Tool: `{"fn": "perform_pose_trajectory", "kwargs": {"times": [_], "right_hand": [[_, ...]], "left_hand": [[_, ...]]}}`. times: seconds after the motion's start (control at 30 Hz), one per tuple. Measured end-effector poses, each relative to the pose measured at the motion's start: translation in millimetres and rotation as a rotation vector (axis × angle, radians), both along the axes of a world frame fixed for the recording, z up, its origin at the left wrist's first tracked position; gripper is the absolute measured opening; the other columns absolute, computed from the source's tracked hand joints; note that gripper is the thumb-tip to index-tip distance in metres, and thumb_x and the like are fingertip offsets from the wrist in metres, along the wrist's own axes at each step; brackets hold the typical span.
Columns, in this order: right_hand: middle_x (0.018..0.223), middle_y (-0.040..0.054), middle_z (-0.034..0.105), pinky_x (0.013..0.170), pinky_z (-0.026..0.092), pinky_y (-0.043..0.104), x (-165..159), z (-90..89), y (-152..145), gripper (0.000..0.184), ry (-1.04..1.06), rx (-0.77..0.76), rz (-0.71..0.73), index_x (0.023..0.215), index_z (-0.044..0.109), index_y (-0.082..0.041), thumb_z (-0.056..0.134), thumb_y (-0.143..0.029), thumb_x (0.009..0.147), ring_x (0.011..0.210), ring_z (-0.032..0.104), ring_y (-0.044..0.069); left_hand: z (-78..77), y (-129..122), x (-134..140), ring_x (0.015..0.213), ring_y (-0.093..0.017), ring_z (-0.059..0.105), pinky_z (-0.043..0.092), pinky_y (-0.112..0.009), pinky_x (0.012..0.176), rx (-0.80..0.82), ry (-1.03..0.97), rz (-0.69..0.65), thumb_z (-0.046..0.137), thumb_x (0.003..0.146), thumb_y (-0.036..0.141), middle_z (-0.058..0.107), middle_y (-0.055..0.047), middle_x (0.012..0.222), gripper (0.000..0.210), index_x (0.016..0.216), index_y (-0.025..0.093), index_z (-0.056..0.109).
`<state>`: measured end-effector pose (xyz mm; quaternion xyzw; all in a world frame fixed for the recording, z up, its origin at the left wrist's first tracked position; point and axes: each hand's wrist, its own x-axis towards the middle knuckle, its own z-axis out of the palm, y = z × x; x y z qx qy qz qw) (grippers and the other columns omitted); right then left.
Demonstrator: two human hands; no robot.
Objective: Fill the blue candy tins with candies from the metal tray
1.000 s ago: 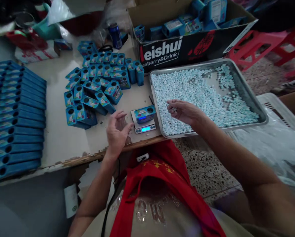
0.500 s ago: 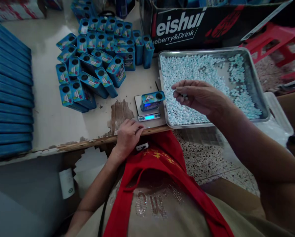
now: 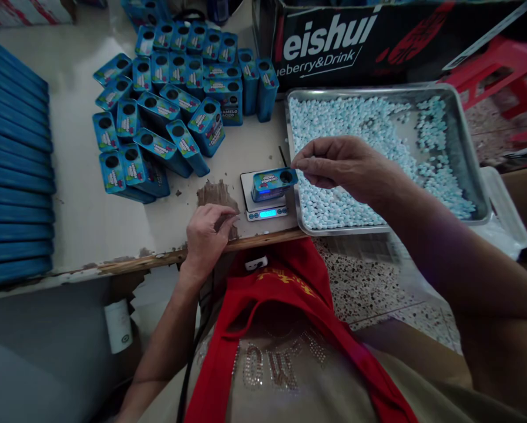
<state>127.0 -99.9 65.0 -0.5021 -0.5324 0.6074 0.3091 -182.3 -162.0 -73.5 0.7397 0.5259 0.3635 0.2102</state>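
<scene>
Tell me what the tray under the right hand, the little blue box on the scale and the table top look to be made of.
Tray: bare metal, likely steel; grey sheen, rolled rim. Box on the scale: glossy printed tin or card, cannot tell which; round hole on top. Table top: pale coating over wood or board; brown patches where it has chipped at the edge.

Dim, bluish indoor light, soft shadows, wide-angle bending at the edges (slight blur throughout).
</scene>
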Motion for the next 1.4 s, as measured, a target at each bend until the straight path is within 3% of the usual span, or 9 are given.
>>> {"fn": "perform_pose_trajectory", "kwargs": {"times": [0.17, 0.43, 0.7, 0.83, 1.0, 1.1, 1.23, 1.33, 1.4], "right_hand": [[0.063, -0.0022, 0.055, 0.049, 0.027, 0.023, 0.6, -6.9, 2.5, 0.022, 0.011, 0.011, 0.029, 0.084, 0.08, -0.022, 0.093, -0.032, 0.099, 0.057, 0.041, 0.009], [0.062, -0.0028, 0.055, 0.047, 0.027, 0.027, -2.7, -15.1, 7.5, 0.022, 0.017, -0.105, -0.035, 0.086, 0.081, -0.024, 0.095, -0.036, 0.098, 0.053, 0.041, 0.009], [0.06, -0.003, 0.057, 0.043, 0.024, 0.024, -5.7, -31.2, 10.5, 0.033, 0.04, -0.043, -0.07, 0.078, 0.079, -0.024, 0.102, -0.044, 0.091, 0.052, 0.042, 0.008], [0.06, -0.0037, 0.056, 0.044, 0.024, 0.024, -7.7, -31.8, 9.9, 0.033, 0.048, -0.062, -0.072, 0.078, 0.079, -0.023, 0.099, -0.044, 0.095, 0.051, 0.041, 0.006], [0.066, -0.0032, 0.06, 0.043, 0.026, 0.024, 14.7, -28.2, 21.1, 0.025, 0.139, -0.037, -0.206, 0.1, 0.085, -0.024, 0.094, -0.047, 0.099, 0.051, 0.039, 0.007], [0.072, -0.0033, 0.061, 0.043, 0.029, 0.025, 43.8, -36.1, 34.1, 0.016, 0.196, -0.096, -0.337, 0.103, 0.082, -0.026, 0.09, -0.039, 0.1, 0.052, 0.04, 0.009], [0.083, 0.0012, 0.071, 0.047, 0.037, 0.025, 71.0, -57.4, 46.1, 0.01, 0.162, -0.141, -0.423, 0.1, 0.081, -0.024, 0.088, -0.024, 0.093, 0.058, 0.051, 0.01], [0.09, 0.0049, 0.076, 0.047, 0.038, 0.024, 67.1, -64.5, 56.8, 0.018, 0.144, -0.18, -0.376, 0.103, 0.084, -0.021, 0.092, -0.019, 0.086, 0.062, 0.056, 0.01], [0.082, 0.0014, 0.069, 0.045, 0.034, 0.024, 53.7, -61.0, 69.1, 0.018, 0.164, -0.174, -0.294, 0.102, 0.083, -0.021, 0.094, -0.025, 0.09, 0.058, 0.052, 0.009]], "left_hand": [[-1.3, 2.4, 5.0, 0.1, -0.029, 0.079, 0.064, -0.042, 0.095, -0.018, -0.039, -0.026, 0.082, 0.101, 0.025, 0.085, -0.006, 0.103, 0.003, 0.103, 0.025, 0.084], [-5.8, 5.2, 3.8, 0.098, -0.027, 0.08, 0.065, -0.039, 0.094, 0.01, -0.088, -0.005, 0.082, 0.098, 0.021, 0.085, -0.005, 0.101, 0.006, 0.102, 0.025, 0.085], [7.4, 6.6, 10.5, 0.102, -0.027, 0.081, 0.067, -0.042, 0.099, -0.074, -0.212, 0.041, 0.087, 0.1, 0.029, 0.085, -0.006, 0.106, 0.008, 0.107, 0.025, 0.088], [17.3, 14.3, 18.7, 0.107, -0.028, 0.081, 0.067, -0.044, 0.101, -0.067, -0.254, 0.037, 0.091, 0.102, 0.045, 0.085, -0.007, 0.111, 0.022, 0.113, 0.026, 0.089], [28.7, 33.2, 35.3, 0.119, -0.03, 0.079, 0.063, -0.047, 0.111, 0.096, -0.213, -0.006, 0.094, 0.1, 0.058, 0.084, -0.009, 0.123, 0.046, 0.131, 0.025, 0.085], [36.4, 45.4, 40.3, 0.125, -0.031, 0.077, 0.062, -0.048, 0.115, 0.127, -0.181, -0.048, 0.097, 0.097, 0.057, 0.081, -0.011, 0.132, 0.06, 0.143, 0.024, 0.079], [44.4, 52.1, 39.2, 0.129, -0.032, 0.075, 0.061, -0.048, 0.119, 0.058, -0.128, -0.044, 0.102, 0.092, 0.052, 0.078, -0.01, 0.139, 0.068, 0.148, 0.026, 0.074], [46.3, 52.0, 41.9, 0.13, -0.034, 0.073, 0.059, -0.05, 0.121, 0.028, -0.088, -0.042, 0.108, 0.085, 0.047, 0.077, -0.01, 0.14, 0.074, 0.148, 0.026, 0.074], [46.7, 52.1, 47.5, 0.132, -0.035, 0.072, 0.057, -0.051, 0.122, 0.034, -0.055, -0.048, 0.111, 0.081, 0.043, 0.076, -0.009, 0.14, 0.078, 0.148, 0.027, 0.074]]}}
